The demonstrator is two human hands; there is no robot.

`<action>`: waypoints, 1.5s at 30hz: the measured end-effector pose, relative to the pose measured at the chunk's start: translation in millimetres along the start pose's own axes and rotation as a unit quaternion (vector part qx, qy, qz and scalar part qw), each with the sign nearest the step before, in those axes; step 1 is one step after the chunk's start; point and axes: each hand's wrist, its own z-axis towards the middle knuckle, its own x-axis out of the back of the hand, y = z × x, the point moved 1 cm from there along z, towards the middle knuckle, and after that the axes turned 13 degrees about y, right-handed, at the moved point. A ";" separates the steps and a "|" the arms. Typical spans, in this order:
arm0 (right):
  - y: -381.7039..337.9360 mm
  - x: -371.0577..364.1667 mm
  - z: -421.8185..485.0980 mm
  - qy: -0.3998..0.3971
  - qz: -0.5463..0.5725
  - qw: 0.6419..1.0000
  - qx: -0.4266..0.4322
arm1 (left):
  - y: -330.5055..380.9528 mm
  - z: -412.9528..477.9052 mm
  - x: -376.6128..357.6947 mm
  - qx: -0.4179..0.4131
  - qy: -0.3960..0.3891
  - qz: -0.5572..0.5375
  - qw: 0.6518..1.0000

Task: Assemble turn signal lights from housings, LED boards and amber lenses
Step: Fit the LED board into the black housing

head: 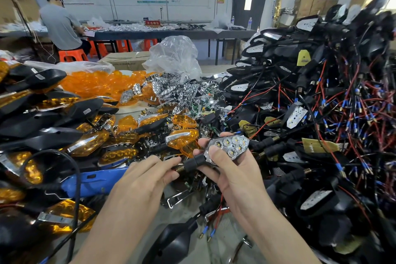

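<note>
Presently, head view, sole entry.

Step in hand: one lamp part-built, lens not yet on. Judged about mid-way for this unit.

- Housing (199, 161): black, held just above the near centre of the counter (184, 212), face up. A chrome reflector (234, 146) sits in it, and the LED board (227, 141) shows through the reflector's cups. No amber cover is on it.
- Right hand (233, 176): palm up, cradling the housing from below. Its fingers (216, 155) are grasping the unit, thumb pressed on the near edge of the reflector, other tips wrapped over the far edge.
- Left hand (145, 178): back of the hand up, reaching in from the left. Its fingers pinch the stem (188, 165) at the threaded end.
- Amber lenses (96, 83): loose heap, far left of centre, well apart from both hands.
- Finished lamps (49, 113): stacked along the left.
- Wired housings (321, 96): tall tangled pile, right.
- Spare reflectors (184, 90): heap, far centre, under a plastic bag (175, 55).

Next move, as judged: the left hand must let go of the stem and fetch a lens from the left. The right hand keeps the face level so the lens can be pressed on squarely.
</note>
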 end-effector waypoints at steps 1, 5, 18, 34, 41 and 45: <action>-0.5 -0.1 -0.3 -0.002 0.000 1.000 0.001 | 0.2 0.2 0.0 0.000 0.001 0.002 1.000; -2.9 -1.4 -1.3 -0.009 -0.014 1.000 0.002 | 2.2 -0.3 0.2 -0.014 -0.004 0.010 1.000; -4.1 -3.4 -1.6 0.002 0.015 1.000 -0.010 | -1.3 -1.2 -1.6 0.027 0.037 -0.033 0.998; -4.2 -2.6 -2.1 0.000 0.020 1.000 -0.007 | 0.5 -1.6 0.4 0.005 0.055 -0.015 0.998; -4.3 -0.3 -2.3 -0.005 0.008 1.000 0.007 | -0.9 -2.6 -0.3 0.013 0.046 -0.007 0.999; -3.4 -1.5 -3.9 -0.006 0.005 1.000 0.011 | -1.8 -3.2 0.2 0.032 0.042 -0.011 0.999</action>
